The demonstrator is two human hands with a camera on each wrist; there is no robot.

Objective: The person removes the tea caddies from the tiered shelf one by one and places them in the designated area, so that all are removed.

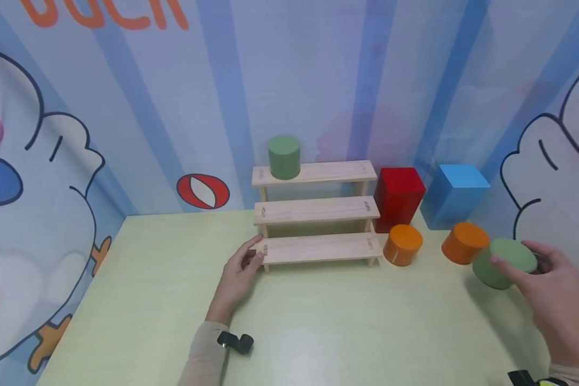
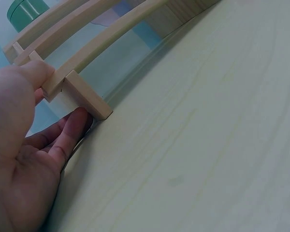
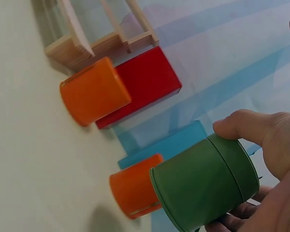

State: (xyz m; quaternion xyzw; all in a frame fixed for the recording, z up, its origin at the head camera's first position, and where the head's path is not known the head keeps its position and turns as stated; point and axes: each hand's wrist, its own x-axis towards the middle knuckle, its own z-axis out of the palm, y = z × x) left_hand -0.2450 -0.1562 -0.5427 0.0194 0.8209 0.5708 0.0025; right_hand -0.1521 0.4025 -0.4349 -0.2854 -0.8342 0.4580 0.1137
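My right hand [image 1: 555,292] grips a green lidded canister [image 3: 203,181] above the table at the right, thumb on one side and fingers on the other. A three-step wooden display rack [image 1: 318,249] stands against the backdrop. At its lower left end is my left hand [image 1: 238,276]; the left wrist view shows the thumb on the bottom step [image 2: 106,43] and fingertips at the short leg [image 2: 89,94]. Another green canister [image 1: 284,158] stands upright on the top step, toward its left end.
Right of the rack stand a red box [image 1: 399,198] and a light blue box [image 1: 455,198]. In front of them are two orange canisters, one near the rack [image 1: 402,246] and the other orange canister [image 1: 465,244] beside the held green one. A printed backdrop [image 1: 299,75] rises behind the table [image 1: 342,321].
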